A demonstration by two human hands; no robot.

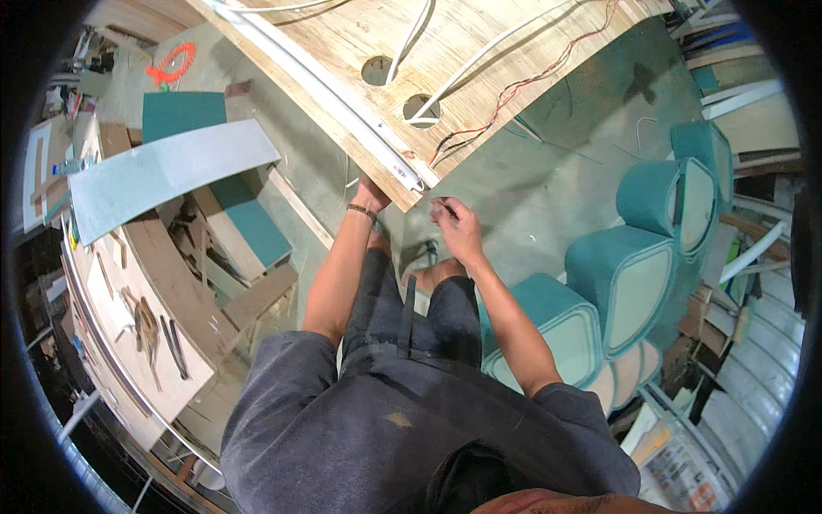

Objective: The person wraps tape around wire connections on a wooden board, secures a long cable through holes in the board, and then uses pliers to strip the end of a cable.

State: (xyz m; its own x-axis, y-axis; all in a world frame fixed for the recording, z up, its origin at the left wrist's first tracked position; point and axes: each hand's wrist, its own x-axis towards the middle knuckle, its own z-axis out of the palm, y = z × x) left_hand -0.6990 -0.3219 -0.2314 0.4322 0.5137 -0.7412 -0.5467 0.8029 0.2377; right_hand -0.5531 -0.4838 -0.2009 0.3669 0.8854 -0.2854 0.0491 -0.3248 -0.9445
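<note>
A light wooden panel (479, 43) reaches in from the top, its near corner in front of me. It has two round holes. A long white tube-like strip (317, 92) lies along its left edge and ends near that corner. My left hand (370, 195) is at the panel's underside just left of the corner, its fingers hidden by the wood. Just right of the corner, my right hand (460, 230) is closed with fingertips pinched together; what they hold is too small to make out. Thin red and black wires (512, 88) run along the panel's right edge.
White cables (479, 73) cross the panel. Several teal padded pieces (621, 257) stand on the floor at right. At left, a curved pale board (175, 167) rests over wooden framing; pliers-like tools (147, 330) lie on a board. An orange coil (175, 64) is on the floor.
</note>
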